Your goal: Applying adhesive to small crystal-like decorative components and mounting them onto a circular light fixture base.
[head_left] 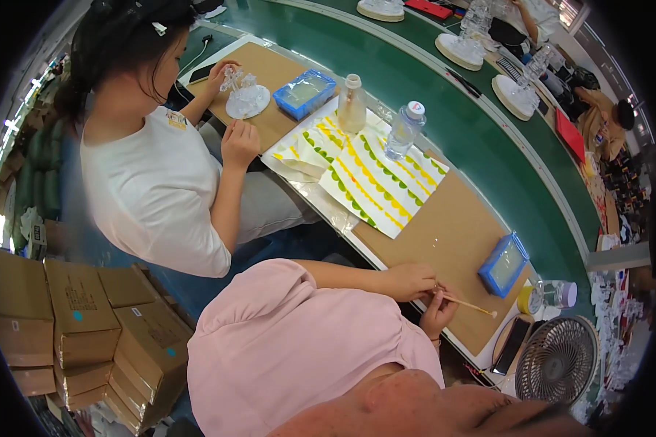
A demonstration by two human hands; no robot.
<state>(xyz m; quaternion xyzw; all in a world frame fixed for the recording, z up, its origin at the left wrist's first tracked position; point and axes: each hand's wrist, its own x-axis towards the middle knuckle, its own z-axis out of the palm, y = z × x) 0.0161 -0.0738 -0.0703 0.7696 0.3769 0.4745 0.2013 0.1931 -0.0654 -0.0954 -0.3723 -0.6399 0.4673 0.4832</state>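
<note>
Over the brown board in front of me, my two hands meet at the fingertips. A thin wooden brush with a pale tip sticks out from the fingers of my right hand, its tip above the board. My left hand is closed in a pinch beside it; whatever sits between its fingers is too small to make out. Beyond my hands, a blue-rimmed tray rests on the board.
A patterned cloth carries a clear bottle and a cloudy bottle. At right are a fan, a phone and a lidded jar. On the left, a co-worker handles a clear ornament; cartons stand behind.
</note>
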